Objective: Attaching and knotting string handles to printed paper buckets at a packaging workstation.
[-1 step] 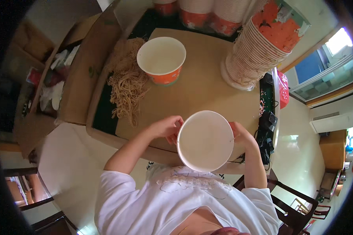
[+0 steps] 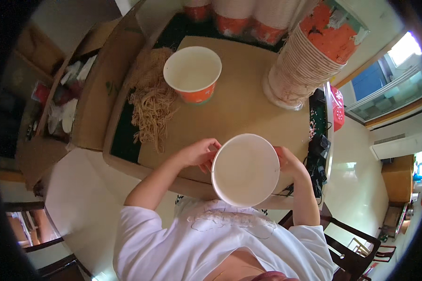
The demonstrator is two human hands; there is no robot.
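Observation:
A white-lined round paper bucket (image 2: 245, 171) is held up in front of my chest, its open mouth facing up toward me. My left hand (image 2: 202, 154) is at its left side with curled fingers by the rim. On the opposite side my right hand (image 2: 290, 161) grips the wall, some of its fingers hidden behind the bucket. Small marks, perhaps thin cord, show at the rim beside each hand. Farther off, a second paper bucket (image 2: 192, 69), orange outside, stands upright on the cardboard sheet (image 2: 239, 112). Beside it lies a tangled heap of beige cord (image 2: 152, 110).
A tall, leaning stack of nested paper buckets (image 2: 309, 58) stands at the far right. More stacks (image 2: 234, 18) line the back. Black cables and adapters (image 2: 319, 157) lie along the right table edge. A cardboard box (image 2: 101, 93) is at the left, a dark chair (image 2: 347, 239) at lower right.

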